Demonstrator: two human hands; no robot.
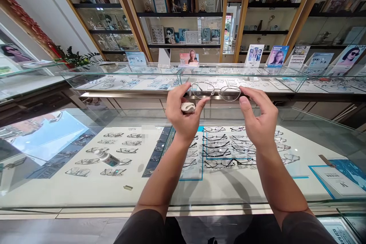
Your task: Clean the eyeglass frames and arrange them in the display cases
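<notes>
Metal-framed glasses [219,92] span the grip: left hand [183,120] pinches one end, right hand [260,118] the other; pale cloth [188,107] bunched in left palm. Keep both pinches light, level, off the lenses [230,93]. Display case [94,197] below grip.

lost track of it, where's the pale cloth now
In the head view, the pale cloth is near centre, bunched in the left hand, just below the glasses.

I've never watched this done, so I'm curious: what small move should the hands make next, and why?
Perhaps wipe a lens with the bunched cloth: it sits ready in the left hand, which, with the right hand, holds up the glasses by their ends.
</notes>
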